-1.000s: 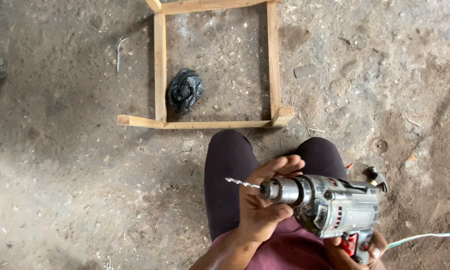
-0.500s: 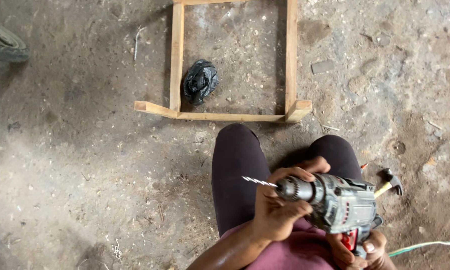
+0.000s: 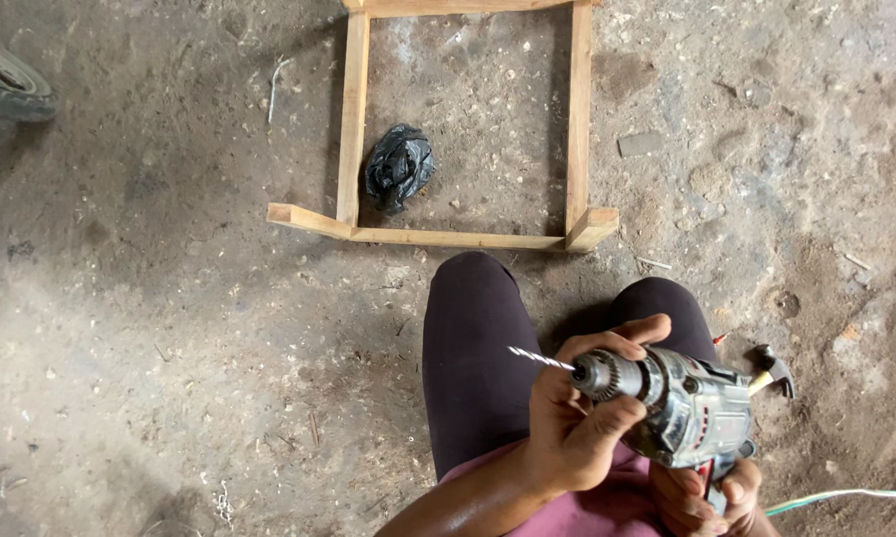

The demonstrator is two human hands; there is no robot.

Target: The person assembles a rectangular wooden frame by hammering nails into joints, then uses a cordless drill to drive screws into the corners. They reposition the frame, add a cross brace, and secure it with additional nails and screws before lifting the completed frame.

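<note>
- Two hands of mine are on one electric drill (image 3: 692, 408), held low over my lap, closest to me of everything here.
- My left hand (image 3: 577, 418) is wrapped about the front of the drill, thumb and fingers closed on the knurled metal chuck (image 3: 607, 376).
- My right hand (image 3: 712, 492) sits under the drill's rear, fingers curled shut round the handle, where a bit of red trim shows.
- The drill body is grey cast metal, scuffed and dusty, rounded like a barrel; a thin spiral bit (image 3: 539, 357) sticks out of the chuck, pointing left and a little away from me.
- A pale green-and-white cord (image 3: 846, 494) trails off to the right across the ground.
- My knees (image 3: 473, 338) are in dark, smooth purple cloth, the drill hovering above the right one; a maroon hem lies nearer my body.
- Just beside my right knee, a claw hammer (image 3: 771, 368) lies on the ground, dark steel head, light wooden handle partly hidden behind the drill.
- The ground (image 3: 170, 328) is rough, grey-brown concrete, gritty and pitted, with small stones and twigs.
- Farther out lies a wooden frame (image 3: 354, 119) of pale, rough-sawn slats joined in an open rectangle, flat on the ground, well apart from the drill.
- Inside that frame, near its left slat, rests a crumpled black plastic bag (image 3: 398, 167), shiny and knotted; I cannot tell what it holds.
- At the far left edge, part of a rubber tyre (image 3: 8, 85) shows.
</note>
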